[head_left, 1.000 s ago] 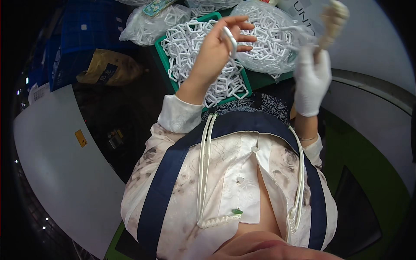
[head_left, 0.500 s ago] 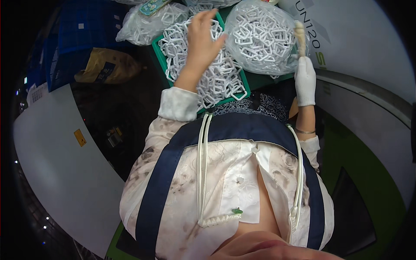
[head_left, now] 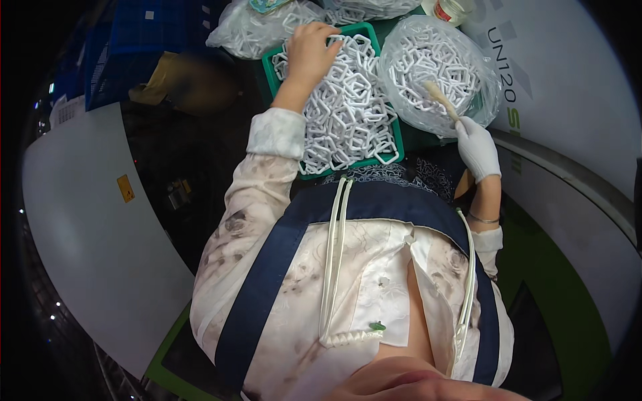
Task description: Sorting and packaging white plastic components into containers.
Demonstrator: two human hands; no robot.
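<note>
White plastic pentagon-shaped links (head_left: 348, 100) fill a green tray (head_left: 400, 144) in front of me. My bare left hand (head_left: 311, 57) rests over the tray's far left part. Its fingers are bent, with a gap between thumb and fingertips, and no link shows between them. In a white glove, my right hand (head_left: 478, 148) is closed around a pale, slim tool with a thicker cream end, like a small brush (head_left: 441, 97). That end lies over an opened clear plastic bag (head_left: 491, 80) of similar links, right of the tray.
More bagged links (head_left: 251, 30) lie behind the tray. A glass jar (head_left: 453, 10) stands at the far right, near a large grey machine panel (head_left: 568, 87). Blue crates (head_left: 144, 40) are at the far left, above another grey panel (head_left: 93, 247).
My left hand has come down onto the links, its fingers now bent. My right hand has tipped the brush-like tool leftward over the bag. The whole view has shifted somewhat.
</note>
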